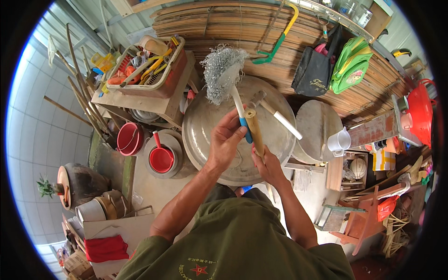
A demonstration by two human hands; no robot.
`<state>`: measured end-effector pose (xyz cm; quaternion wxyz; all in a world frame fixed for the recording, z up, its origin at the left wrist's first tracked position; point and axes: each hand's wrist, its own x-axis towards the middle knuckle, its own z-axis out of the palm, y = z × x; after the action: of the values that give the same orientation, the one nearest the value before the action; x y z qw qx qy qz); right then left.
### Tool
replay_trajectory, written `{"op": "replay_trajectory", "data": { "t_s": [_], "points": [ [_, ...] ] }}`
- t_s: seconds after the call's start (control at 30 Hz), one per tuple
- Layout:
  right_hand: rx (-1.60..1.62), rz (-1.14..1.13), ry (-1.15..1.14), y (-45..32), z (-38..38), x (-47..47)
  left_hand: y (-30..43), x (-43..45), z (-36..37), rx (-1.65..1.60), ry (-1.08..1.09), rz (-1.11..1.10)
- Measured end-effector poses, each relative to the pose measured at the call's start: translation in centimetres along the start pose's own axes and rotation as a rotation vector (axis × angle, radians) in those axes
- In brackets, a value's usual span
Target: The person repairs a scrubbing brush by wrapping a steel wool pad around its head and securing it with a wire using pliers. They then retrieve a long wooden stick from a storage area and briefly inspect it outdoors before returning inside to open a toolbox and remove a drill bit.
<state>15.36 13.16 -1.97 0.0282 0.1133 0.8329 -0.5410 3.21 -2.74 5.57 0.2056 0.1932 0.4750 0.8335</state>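
Note:
My left hand (224,141) pinches the white-and-blue handle of a wire scouring brush (224,71), its tangled silvery mesh head pointing away from me. Around the lower end of a bamboo stick (255,131) my right hand (269,166) is closed; the stick's hollow end is up, close beside the blue grip. Whether the two handles touch, I cannot tell. Beneath both hands is a large round metal tabletop (203,129). On it lies a tool with a wooden shaft and white grip (287,124), its head partly hidden behind the stick.
A tool-filled plastic basket (168,80) stands on a bench at left. Lower down are a red bucket (129,140) and a red dipper (161,159). A bow saw (280,45) and bags hang on the slatted back wall. A white jug (339,141) stands at right.

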Motion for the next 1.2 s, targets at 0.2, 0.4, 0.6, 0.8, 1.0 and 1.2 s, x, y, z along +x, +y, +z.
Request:
{"op": "replay_trajectory", "data": {
  "t_s": [0.2,0.4,0.6,0.8,1.0,1.2],
  "points": [
    [0.325,-0.110,0.060,-2.9,0.4,0.4,0.8,0.2,-0.9,0.062,-0.042,-0.018],
    [0.476,-0.159,0.048,-3.9,0.1,1.3,1.0,0.3,-1.1,0.095,-0.053,0.014],
    [0.540,-0.164,-0.074,-4.4,-0.7,2.2,1.9,0.1,-0.8,0.188,-0.067,-0.019],
    [0.479,-0.157,-0.100,-4.2,-1.2,3.2,1.4,-0.2,-0.1,0.185,-0.045,0.043],
    [0.519,-0.154,-0.119,-3.9,-1.2,3.7,1.2,0.0,0.1,0.088,-0.062,0.005],
    [0.521,-0.138,-0.237,-2.9,-1.9,4.6,0.5,0.8,-0.1,0.020,-0.146,-0.019]
  ]
}}
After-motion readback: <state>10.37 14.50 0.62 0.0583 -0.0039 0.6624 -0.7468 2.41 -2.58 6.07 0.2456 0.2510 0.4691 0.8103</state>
